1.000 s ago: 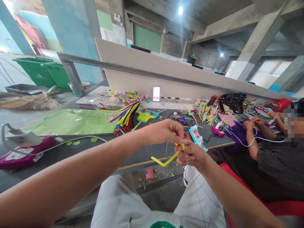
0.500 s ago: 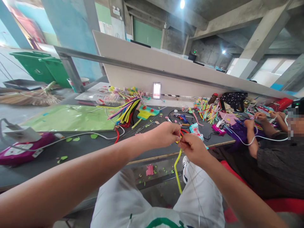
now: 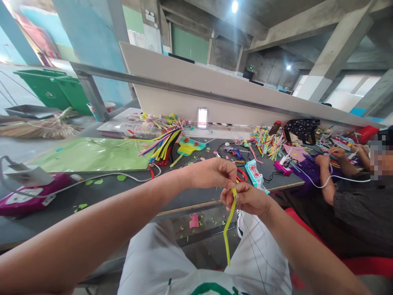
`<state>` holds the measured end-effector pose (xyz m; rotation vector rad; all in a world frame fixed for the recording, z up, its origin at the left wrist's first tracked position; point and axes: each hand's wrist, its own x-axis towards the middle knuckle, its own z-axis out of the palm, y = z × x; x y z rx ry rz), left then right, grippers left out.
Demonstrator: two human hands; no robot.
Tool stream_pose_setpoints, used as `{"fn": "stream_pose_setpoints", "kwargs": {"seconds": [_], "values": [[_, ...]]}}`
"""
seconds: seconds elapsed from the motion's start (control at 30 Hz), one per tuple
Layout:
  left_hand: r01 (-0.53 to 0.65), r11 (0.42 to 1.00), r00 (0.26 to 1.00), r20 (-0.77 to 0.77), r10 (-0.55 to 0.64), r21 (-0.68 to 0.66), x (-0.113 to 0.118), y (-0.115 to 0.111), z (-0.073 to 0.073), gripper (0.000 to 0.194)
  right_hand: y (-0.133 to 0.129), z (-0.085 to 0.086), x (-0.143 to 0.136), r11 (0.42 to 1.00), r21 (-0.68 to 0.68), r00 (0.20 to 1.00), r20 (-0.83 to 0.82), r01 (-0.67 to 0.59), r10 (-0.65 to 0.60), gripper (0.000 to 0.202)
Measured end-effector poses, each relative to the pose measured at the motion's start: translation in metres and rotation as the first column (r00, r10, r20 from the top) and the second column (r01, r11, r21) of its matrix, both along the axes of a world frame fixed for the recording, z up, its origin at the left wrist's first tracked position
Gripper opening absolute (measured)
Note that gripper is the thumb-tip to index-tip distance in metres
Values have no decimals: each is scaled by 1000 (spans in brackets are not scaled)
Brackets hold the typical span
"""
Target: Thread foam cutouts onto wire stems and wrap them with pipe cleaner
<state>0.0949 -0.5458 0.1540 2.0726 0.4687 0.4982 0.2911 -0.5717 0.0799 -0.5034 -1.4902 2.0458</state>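
My left hand (image 3: 215,173) and my right hand (image 3: 251,199) meet over the table's front edge, above my lap. Both are closed, fingertips pinching the upper end of a yellow pipe cleaner (image 3: 227,237). Its long free end hangs down between my knees with a slight bend. Thin dark wires (image 3: 252,246) trail from my right hand across my right leg. Fingers hide the pinched end. Just behind the hands lie red-handled scissors (image 3: 242,175), partly covered, and a blue and white packet (image 3: 255,176).
On the table (image 3: 184,198) are a bundle of colored pipe cleaners (image 3: 166,145), a yellow-and-teal fuzzy piece (image 3: 190,146), a blue glue gun (image 3: 237,154), green sheeting (image 3: 92,153) and a purple power strip (image 3: 37,190) with a white cable. A co-worker's hands (image 3: 330,155) work at the right.
My right hand has turned and dropped slightly, its fingers now curled below the left fingertips. The yellow pipe cleaner hangs lower. More of the packet and scissors shows.
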Motion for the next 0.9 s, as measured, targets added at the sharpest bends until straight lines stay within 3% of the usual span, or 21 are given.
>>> {"fn": "stream_pose_setpoints", "kwargs": {"seconds": [0.13,0.23,0.27,0.33,0.37,0.4,0.43,0.47,0.53,0.6,0.7,0.77,0.9], "values": [[-10,1000,1000,-27,10,-3,-1,-1,-2,12,1,-6,0,1000,9,999,20,29,-29,30],[-43,999,996,-72,43,2,-2,-1,-4,7,0,-1,2,974,173,969,173,149,-178,28],[-65,998,994,-86,67,27,-3,0,-5,6,-1,2,2,938,286,934,236,197,-268,28],[-114,991,988,-98,120,63,-3,1,-8,4,-7,10,2,794,549,825,302,260,-478,29],[-129,990,986,-95,135,59,-3,1,-9,5,-10,14,3,715,646,775,296,269,-558,29],[-134,990,987,-83,137,40,-4,1,-10,5,-13,16,4,672,691,752,287,267,-594,29],[-128,992,990,-63,128,9,-4,2,-10,6,-15,17,6,684,679,765,283,266,-578,30],[-110,994,993,-37,109,-27,-4,1,-10,7,-16,17,8,749,611,811,285,258,-512,32],[-51,994,998,27,54,-98,-2,1,-9,10,-15,11,11,912,358,924,241,200,-297,36],[12,986,997,84,2,-164,0,-1,-6,13,-9,3,12,984,135,983,128,116,-133,39],[75,970,991,122,-47,-231,3,-2,-2,15,-1,-5,8,999,29,1000,13,13,-13,41],[84,966,991,121,-56,-246,4,-3,0,15,2,-5,6,998,58,1000,10,-19,19,41],[26,975,995,103,-3,-221,0,-1,-3,14,5,2,8,980,197,995,88,32,-51,38]]}}
